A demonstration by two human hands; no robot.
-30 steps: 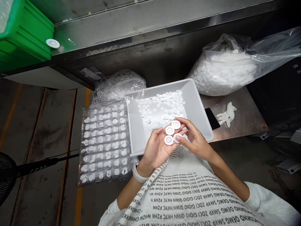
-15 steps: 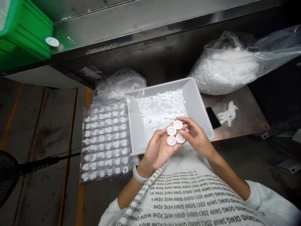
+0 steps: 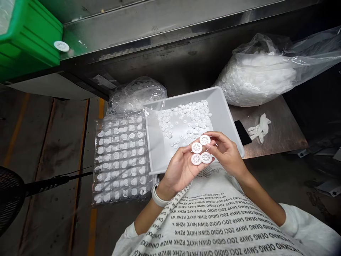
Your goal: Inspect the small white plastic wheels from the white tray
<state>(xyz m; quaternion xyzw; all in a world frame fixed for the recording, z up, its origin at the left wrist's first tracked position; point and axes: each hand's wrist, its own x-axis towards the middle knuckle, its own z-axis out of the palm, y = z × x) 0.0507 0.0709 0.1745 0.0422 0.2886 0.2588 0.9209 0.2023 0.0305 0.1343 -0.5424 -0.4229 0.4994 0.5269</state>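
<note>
Cradled in the cupped left hand (image 3: pixel 179 169), palm up: four white spoked discs (image 3: pixel 196 147), held flat in a tight cluster over the front edge of the grey tray (image 3: pixel 223 121). Right hand (image 3: pixel 226 153) curled in from the side, fingertips against the rim of the uppermost disc, any actual pinch hidden from this view. Sound handling, judged from the pose: spoked faces left uncovered, fingers confined to the edges, both hands low over the tray, above the loose discs (image 3: pixel 183 121) that would have caught a slip. Just beside the tray, a clear blister tray (image 3: pixel 121 160) with rows of white parts. Behind, a bulging clear bag (image 3: pixel 255 76) of discs; on the worktop (image 3: pixel 282 142), crumpled gloves (image 3: pixel 259 128) and a phone (image 3: pixel 242 132).
</note>
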